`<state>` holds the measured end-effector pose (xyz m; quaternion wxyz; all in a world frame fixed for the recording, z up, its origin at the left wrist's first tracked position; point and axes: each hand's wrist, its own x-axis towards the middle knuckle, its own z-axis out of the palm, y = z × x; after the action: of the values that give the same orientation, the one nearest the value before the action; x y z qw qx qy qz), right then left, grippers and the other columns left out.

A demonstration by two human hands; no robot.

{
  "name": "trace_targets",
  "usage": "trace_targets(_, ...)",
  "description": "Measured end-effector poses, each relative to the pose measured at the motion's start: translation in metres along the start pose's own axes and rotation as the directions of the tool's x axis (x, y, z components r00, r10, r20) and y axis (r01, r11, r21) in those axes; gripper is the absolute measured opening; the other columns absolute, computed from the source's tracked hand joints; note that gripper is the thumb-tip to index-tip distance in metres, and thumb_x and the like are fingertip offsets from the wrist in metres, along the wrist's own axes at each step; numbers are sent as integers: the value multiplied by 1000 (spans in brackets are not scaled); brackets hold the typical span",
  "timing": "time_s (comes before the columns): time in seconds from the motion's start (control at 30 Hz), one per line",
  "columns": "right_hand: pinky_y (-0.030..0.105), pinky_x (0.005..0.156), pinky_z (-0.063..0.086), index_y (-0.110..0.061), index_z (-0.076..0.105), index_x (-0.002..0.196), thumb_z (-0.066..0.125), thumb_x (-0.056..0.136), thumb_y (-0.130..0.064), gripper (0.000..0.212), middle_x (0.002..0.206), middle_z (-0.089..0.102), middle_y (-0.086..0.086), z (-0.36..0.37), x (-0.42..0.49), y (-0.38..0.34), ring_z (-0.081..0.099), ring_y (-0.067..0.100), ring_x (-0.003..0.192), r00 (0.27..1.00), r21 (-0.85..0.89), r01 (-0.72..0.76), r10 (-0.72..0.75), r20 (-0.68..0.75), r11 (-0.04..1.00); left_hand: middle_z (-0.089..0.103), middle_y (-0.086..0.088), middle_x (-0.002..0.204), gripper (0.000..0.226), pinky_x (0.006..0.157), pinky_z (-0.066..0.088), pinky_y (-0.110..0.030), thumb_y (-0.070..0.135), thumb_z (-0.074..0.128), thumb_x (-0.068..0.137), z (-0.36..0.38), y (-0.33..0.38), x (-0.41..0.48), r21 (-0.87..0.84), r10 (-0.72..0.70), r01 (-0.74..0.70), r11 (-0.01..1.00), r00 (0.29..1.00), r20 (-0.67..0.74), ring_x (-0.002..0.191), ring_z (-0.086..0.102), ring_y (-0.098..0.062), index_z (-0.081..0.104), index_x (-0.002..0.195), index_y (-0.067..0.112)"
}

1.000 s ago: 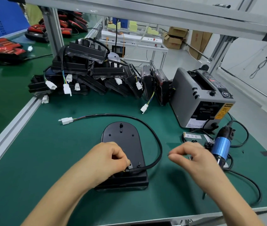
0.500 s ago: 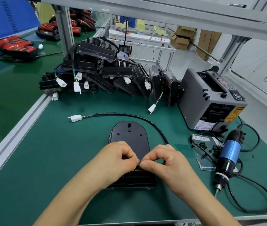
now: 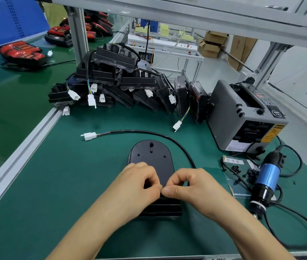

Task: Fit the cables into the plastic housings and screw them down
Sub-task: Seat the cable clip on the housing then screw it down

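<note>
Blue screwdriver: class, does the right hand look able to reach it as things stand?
Probably yes: the screwdriver lies uncovered on the mat beside the right hand, only small screws between, though that hand is busy at the housing.

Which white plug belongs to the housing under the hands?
The plug lying alone on the mat: its black cable curves round the housing to the right hand; the others hang from the pile behind.

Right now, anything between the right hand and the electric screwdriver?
Nothing upright. Between the right hand and the electric screwdriver only a flat card with loose black screws lies on the green mat.
</note>
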<state>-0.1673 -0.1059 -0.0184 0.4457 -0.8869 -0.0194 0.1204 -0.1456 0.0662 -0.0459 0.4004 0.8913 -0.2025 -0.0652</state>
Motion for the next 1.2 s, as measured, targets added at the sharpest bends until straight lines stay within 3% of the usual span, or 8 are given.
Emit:
trace_targets(0.3,9,51,35,-26,65,63,79,75,-31,18,61,60,-12,-1,1,1,45,-4,48,1000,-22,-9,9,15,1000,56,13,83,17,72,36,-15,31,60,79,2,2,2,46,4,0,999,996,-86,90,47,0,54,64,31)
trace_targets(0.53,8,48,32,-25,64,64,79,73,-31,18,58,56,-13,-5,0,0,40,-4,43,999,10,-17,17,36,1000,58,12,85,11,81,39,-19,27,59,78,1,1,2,-83,-35,36,996,999,13,95,47,1,59,67,28)
trace_targets(0.73,11,52,36,-20,68,70,80,71,-32,17,63,60,-12,-5,1,2,45,-3,52,1000,3,4,-4,18,1000,58,14,85,14,84,39,-19,22,59,81,6,-2,-4,-159,-15,9,987,999,-37,96,47,1,59,68,28)
trace_targets(1.07,10,53,34,-26,68,69,78,75,-27,11,62,63,-16,-1,-3,5,46,-5,48,999,16,50,-50,-7,999,55,17,87,20,79,35,-10,18,57,85,9,-4,-9,-184,49,-64,981,995,-89,99,46,-2,55,68,28)
trace_targets(1.2,13,59,34,-31,65,66,78,74,-32,15,68,62,-15,0,-2,8,49,-5,60,998,-29,61,-62,-14,998,55,17,87,19,81,35,-10,20,56,85,10,-2,-9,-176,46,-60,983,995,-83,100,45,0,55,68,28)
